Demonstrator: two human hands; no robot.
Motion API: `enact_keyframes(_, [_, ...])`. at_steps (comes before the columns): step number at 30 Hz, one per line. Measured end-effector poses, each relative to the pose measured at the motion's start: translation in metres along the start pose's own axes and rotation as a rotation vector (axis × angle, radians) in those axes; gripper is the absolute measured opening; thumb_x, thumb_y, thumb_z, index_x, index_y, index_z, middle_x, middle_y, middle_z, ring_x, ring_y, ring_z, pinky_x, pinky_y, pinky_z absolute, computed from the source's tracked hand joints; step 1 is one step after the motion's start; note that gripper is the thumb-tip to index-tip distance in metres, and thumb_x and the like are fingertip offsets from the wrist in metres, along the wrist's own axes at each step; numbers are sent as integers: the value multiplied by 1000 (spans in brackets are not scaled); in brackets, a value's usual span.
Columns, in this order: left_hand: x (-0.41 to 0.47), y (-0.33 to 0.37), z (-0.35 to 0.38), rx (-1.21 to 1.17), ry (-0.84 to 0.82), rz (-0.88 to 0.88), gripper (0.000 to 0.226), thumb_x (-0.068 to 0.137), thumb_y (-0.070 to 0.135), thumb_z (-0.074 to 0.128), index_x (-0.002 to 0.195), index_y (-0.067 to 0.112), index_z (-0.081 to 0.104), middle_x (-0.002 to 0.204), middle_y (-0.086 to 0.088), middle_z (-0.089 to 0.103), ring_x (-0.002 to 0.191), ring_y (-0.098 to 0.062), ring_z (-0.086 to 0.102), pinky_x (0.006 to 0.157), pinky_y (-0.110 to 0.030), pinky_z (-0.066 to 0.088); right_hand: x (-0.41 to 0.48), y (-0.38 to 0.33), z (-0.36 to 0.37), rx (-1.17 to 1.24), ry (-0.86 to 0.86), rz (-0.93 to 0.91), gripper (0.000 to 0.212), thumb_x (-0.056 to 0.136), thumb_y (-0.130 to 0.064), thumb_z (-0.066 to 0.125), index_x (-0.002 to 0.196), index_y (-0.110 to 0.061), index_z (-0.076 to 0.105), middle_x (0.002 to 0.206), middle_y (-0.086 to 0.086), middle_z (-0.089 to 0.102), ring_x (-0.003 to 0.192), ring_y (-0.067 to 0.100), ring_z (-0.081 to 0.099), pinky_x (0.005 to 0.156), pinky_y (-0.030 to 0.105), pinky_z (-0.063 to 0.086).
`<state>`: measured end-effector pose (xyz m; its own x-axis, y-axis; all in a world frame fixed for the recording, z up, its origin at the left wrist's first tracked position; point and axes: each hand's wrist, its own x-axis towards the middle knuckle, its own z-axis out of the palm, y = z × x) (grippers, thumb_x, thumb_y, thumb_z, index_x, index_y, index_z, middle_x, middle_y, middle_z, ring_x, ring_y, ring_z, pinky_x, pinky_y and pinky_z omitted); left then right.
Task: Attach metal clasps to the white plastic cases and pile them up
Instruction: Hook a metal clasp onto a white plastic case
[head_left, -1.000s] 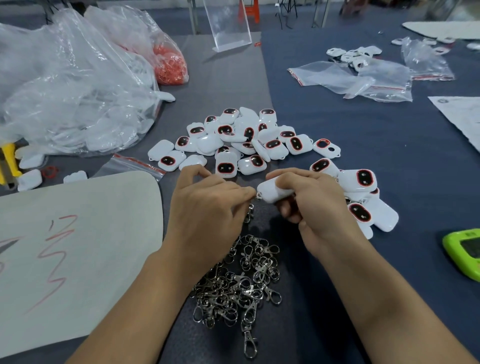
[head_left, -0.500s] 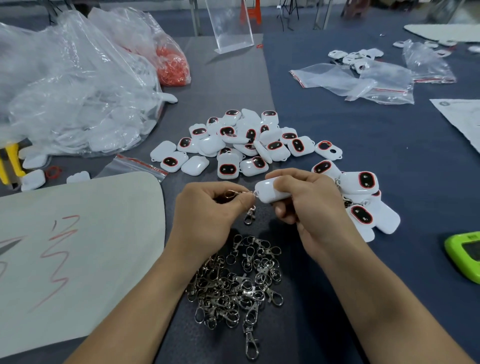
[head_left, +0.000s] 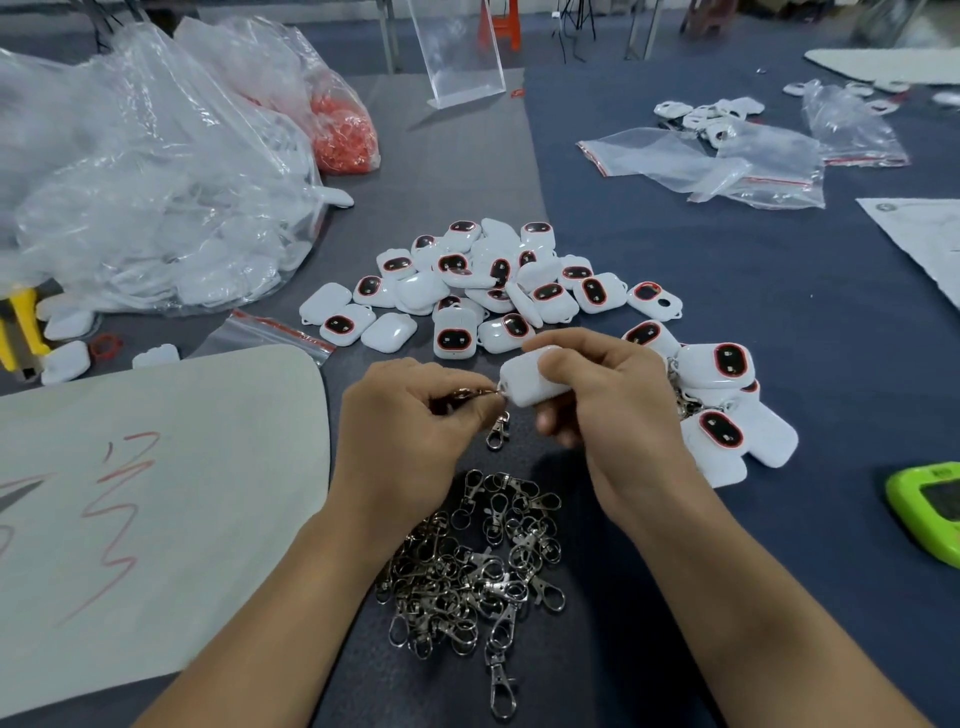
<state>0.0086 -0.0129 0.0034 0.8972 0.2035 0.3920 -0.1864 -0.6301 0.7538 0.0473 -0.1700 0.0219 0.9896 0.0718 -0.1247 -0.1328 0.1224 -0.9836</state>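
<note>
Since a second ago the left hand (head_left: 410, 431) has drawn slightly back from the right hand (head_left: 618, 415), so a clasp (head_left: 497, 430) now shows between them, its ring at the case's corner loop and its hook hanging free. Left fingers pinch the ring end. Right fingers and thumb curl round the white case (head_left: 524, 382), held just above the table (head_left: 727, 260) at centre. Ring looks partway onto the loop; whether it is fully seated cannot be told. Progress looks early: the unclasped heap (head_left: 488, 291) beyond the hands is large, while the finished pile (head_left: 727, 410), just right of the right hand, holds only a few cases with metal showing among them. Loose clasps (head_left: 483, 561) lie tangled near the wrists, plenty left. Around: a big clear bag (head_left: 156, 182) of more white parts far left, a grey sheet (head_left: 156, 493) with red scribble at left, empty zip bags (head_left: 727, 171) far right, a green device (head_left: 930, 509) at the right edge. Nothing blocks the way to the finished pile; the tangle of clasps may slow the next pick.
</note>
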Motion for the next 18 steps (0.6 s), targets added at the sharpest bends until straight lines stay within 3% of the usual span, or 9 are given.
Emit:
enact_keyframes(3, [2,4,3,-341,5,-176,23,75,24,87,83,45,80,76,16,77,69,-2,68,66,-14,52,1,-4,-2,173,-23,151,23,95,2,55,87,-8,74,69,13,70,40,14,49,36,21,32])
enact_keyframes(6, [4,5,4,-493,-44,-240,23,77,17,85,88,38,82,83,6,79,77,-6,71,75,-18,55,2,-4,-4,197,-35,170,23,95,2,54,88,-7,74,67,12,69,41,13,48,37,21,31])
enact_keyframes(9, [4,4,4,-497,-74,-269,23,75,16,85,88,35,82,84,3,79,78,-9,72,76,-22,58,3,-4,-6,214,-39,169,23,95,2,54,88,-7,74,69,13,70,40,14,48,37,21,31])
enact_keyframes(18, [4,5,6,-479,-83,-263,24,78,4,83,77,28,81,74,5,77,68,-1,66,68,-13,50,2,-2,-5,141,-48,139,24,95,2,53,88,-8,74,66,10,68,39,13,46,36,20,30])
